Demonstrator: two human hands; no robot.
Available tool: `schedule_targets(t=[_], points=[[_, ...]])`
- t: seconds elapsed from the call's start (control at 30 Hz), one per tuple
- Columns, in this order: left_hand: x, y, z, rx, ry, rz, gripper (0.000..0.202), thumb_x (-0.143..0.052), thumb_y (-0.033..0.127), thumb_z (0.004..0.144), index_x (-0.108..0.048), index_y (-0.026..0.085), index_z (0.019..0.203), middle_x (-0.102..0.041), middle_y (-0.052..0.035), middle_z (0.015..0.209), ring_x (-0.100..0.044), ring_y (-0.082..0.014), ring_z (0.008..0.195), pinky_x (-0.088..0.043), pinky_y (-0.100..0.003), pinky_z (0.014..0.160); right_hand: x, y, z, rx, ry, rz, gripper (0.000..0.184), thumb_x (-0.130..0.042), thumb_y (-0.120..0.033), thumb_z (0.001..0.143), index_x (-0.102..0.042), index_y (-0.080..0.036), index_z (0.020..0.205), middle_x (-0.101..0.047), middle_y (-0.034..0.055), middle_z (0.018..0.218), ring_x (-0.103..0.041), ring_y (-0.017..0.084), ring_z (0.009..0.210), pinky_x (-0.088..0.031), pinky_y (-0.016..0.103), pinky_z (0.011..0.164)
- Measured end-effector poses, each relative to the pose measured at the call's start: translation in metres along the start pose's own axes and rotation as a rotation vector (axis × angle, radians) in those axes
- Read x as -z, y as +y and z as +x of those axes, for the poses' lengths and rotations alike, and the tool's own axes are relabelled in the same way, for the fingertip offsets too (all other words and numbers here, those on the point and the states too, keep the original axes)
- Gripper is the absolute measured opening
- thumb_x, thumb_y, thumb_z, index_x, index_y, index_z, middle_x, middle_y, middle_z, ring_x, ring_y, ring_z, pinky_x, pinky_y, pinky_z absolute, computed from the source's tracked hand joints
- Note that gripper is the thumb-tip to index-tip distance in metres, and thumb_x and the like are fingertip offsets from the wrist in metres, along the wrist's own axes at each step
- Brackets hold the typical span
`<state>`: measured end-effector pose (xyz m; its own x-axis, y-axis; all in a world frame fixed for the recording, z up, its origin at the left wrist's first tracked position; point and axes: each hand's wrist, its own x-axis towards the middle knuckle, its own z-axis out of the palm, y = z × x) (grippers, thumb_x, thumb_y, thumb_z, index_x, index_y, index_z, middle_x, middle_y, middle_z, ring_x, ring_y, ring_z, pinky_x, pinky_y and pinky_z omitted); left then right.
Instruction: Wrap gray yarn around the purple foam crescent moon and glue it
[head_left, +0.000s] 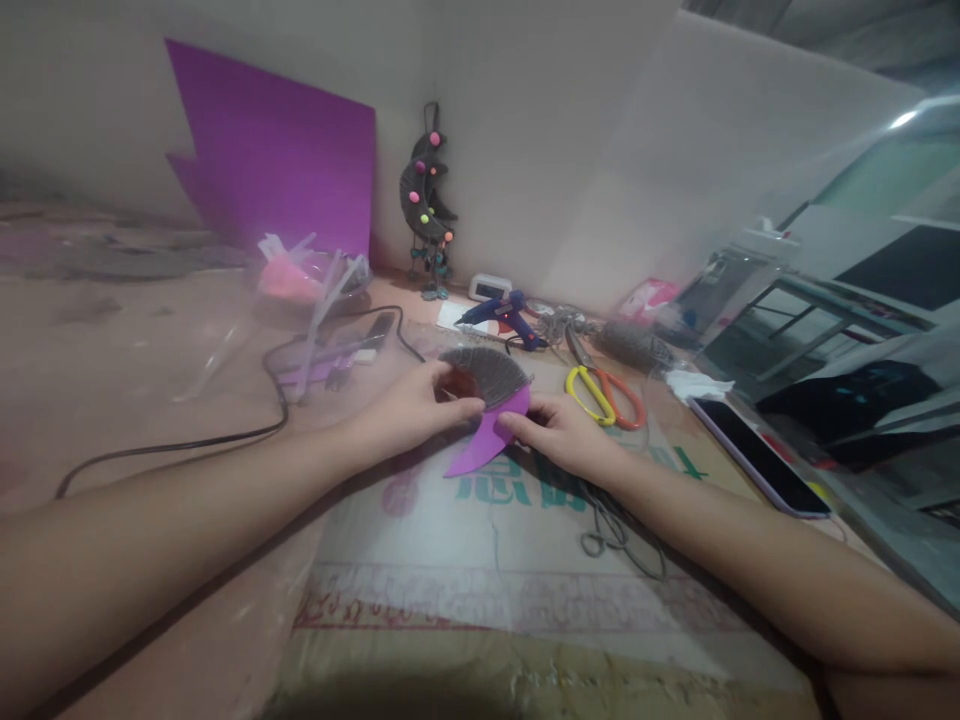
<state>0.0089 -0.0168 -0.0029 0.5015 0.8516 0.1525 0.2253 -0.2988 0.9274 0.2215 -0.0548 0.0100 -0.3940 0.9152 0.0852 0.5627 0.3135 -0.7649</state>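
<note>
Between my hands is a purple crescent [487,440], its upper part wrapped in dark grey yarn [491,375] and its lower tip bare. My left hand [431,405] pinches the yarn-covered end with the thumb in front. On the other side my right hand [559,428] grips the bare purple part, thumb on its face. A loose strand of grey yarn [611,535] trails onto the printed cardboard [450,560] below my right wrist. The fingers behind the crescent are mostly hidden.
Scissors [600,390] with yellow and orange handles lie beyond my right hand. A blue glue gun [502,315] stands behind, near a grey yarn roll [634,345]. A phone [757,455] lies at right. A finished moon hanging [427,195] and purple sheets [289,150] lean on the wall. A black cable [187,443] crosses left.
</note>
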Motion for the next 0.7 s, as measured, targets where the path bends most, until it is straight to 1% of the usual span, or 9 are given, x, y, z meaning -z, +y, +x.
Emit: schedule_targets(t=[0.13, 0.27, 0.37, 0.47, 0.57, 0.7], points=[[-0.001, 0.004, -0.002, -0.009, 0.001, 0.015, 0.027, -0.065, 0.035, 0.078, -0.063, 0.015, 0.095, -0.07, -0.0075, 0.094, -0.065, -0.0199, 0.083, -0.05, -0.032, 0.074, 0.0, 0.0, 0.001, 0.004, -0.011, -0.002, 0.03, -0.055, -0.04, 0.088, -0.068, -0.015, 0.081, -0.068, 0.0037, 0.077, -0.06, 0.016, 0.072, -0.046, 0.025, 0.067], [-0.004, 0.008, -0.006, -0.02, 0.044, 0.058, 0.026, -0.063, 0.034, 0.079, -0.063, 0.015, 0.097, -0.07, -0.0065, 0.093, -0.064, -0.0195, 0.08, -0.049, -0.032, 0.071, 0.0, -0.001, 0.001, 0.013, -0.003, -0.022, 0.03, -0.055, -0.041, 0.088, -0.067, -0.014, 0.078, -0.067, 0.0036, 0.074, -0.059, 0.015, 0.069, -0.046, 0.025, 0.064], [-0.007, 0.008, -0.009, -0.054, 0.076, 0.084, 0.025, -0.061, 0.034, 0.081, -0.062, 0.016, 0.098, -0.069, -0.006, 0.095, -0.063, -0.0192, 0.083, -0.049, -0.032, 0.073, 0.001, -0.002, 0.0, 0.021, 0.007, -0.024, 0.03, -0.056, -0.04, 0.087, -0.067, -0.014, 0.077, -0.068, 0.0038, 0.075, -0.06, 0.015, 0.069, -0.046, 0.025, 0.065], [-0.009, 0.006, -0.01, -0.064, 0.073, 0.102, 0.025, -0.061, 0.035, 0.082, -0.062, 0.016, 0.097, -0.068, -0.006, 0.095, -0.062, -0.019, 0.083, -0.048, -0.032, 0.074, 0.0, -0.001, 0.0, 0.028, 0.011, -0.009, 0.029, -0.056, -0.04, 0.087, -0.067, -0.014, 0.078, -0.068, 0.0036, 0.075, -0.06, 0.015, 0.069, -0.046, 0.025, 0.064], [-0.008, 0.006, -0.009, -0.043, 0.048, 0.095, 0.028, -0.061, 0.037, 0.081, -0.062, 0.015, 0.098, -0.069, -0.007, 0.096, -0.062, -0.0193, 0.083, -0.048, -0.032, 0.074, 0.0, -0.001, 0.0, 0.026, 0.006, 0.002, 0.028, -0.056, -0.039, 0.087, -0.068, -0.014, 0.08, -0.069, 0.0039, 0.077, -0.061, 0.015, 0.07, -0.047, 0.025, 0.065], [-0.006, 0.013, -0.008, -0.033, -0.083, 0.078, 0.022, -0.06, 0.031, 0.082, -0.064, 0.014, 0.095, -0.071, -0.0073, 0.095, -0.064, -0.0202, 0.085, -0.047, -0.032, 0.077, 0.0, -0.001, 0.0, 0.05, 0.006, -0.02, 0.028, -0.056, -0.038, 0.086, -0.068, -0.014, 0.078, -0.069, 0.004, 0.077, -0.061, 0.016, 0.071, -0.047, 0.026, 0.066]])
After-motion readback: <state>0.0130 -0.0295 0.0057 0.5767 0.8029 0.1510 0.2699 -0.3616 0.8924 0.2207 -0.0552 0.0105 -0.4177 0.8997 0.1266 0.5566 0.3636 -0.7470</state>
